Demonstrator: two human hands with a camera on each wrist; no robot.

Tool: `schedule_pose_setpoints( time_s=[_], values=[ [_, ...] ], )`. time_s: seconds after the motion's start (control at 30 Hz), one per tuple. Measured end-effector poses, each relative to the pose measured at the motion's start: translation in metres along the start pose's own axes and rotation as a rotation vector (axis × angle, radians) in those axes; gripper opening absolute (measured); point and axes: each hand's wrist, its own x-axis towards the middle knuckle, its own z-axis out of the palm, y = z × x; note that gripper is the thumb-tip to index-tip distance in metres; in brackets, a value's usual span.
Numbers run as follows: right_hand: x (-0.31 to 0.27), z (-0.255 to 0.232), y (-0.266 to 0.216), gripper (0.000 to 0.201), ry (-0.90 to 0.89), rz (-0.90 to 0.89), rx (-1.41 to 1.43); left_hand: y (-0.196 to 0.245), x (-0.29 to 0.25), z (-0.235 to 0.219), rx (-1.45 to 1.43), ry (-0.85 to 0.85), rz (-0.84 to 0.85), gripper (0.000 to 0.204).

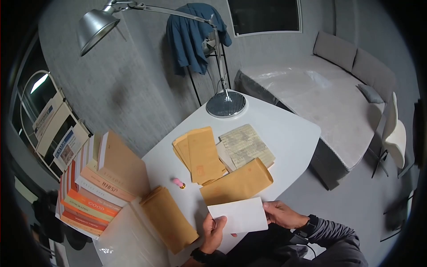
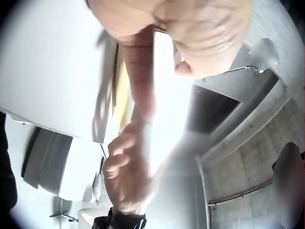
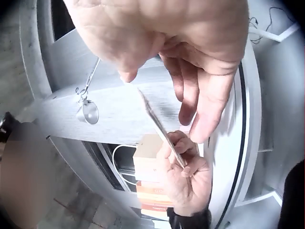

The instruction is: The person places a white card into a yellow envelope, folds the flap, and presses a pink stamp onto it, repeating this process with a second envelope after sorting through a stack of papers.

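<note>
At lower centre, the left hand (image 1: 213, 235) and right hand (image 1: 284, 216) pinch opposite ends of a flat paper (image 1: 239, 215). It looks white and rectangular.

The left hand (image 1: 214, 232) and right hand (image 1: 284, 214) pinch a white paper (image 1: 239, 216) at opposite ends, over the near edge of the desk (image 1: 289, 129). Just beyond it lies a brown envelope (image 1: 235, 183), near a patterned book (image 1: 247, 144). Fanned envelopes (image 1: 202, 153) lie left of that book; a small pink object (image 1: 178, 182) and a brown stack (image 1: 169, 218) are further left, beside piled books (image 1: 104, 178). A metal lamp (image 1: 226, 104) stands at the far end.
</note>
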Motion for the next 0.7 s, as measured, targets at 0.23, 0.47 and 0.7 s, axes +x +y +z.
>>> schedule_pose_setpoints(
  time_s=[0.23, 0.47, 0.7],
  values=[
    [-0.017, -0.012, 0.003, 0.038, 0.068, -0.170, -0.130, 0.003, -0.002, 0.019, 0.172, -0.058, -0.016, 0.028],
    [-0.023, -0.009, -0.006, 0.036, 0.130, -0.085, -0.142, -0.002, 0.008, 0.038, 0.509, -0.095, 0.124, 0.030],
    [-0.033, -0.035, -0.018, 0.035, 0.277, -0.233, -0.157, 0.036, 0.047, 0.070, 0.569, -0.177, 0.108, 0.052]
  ],
)
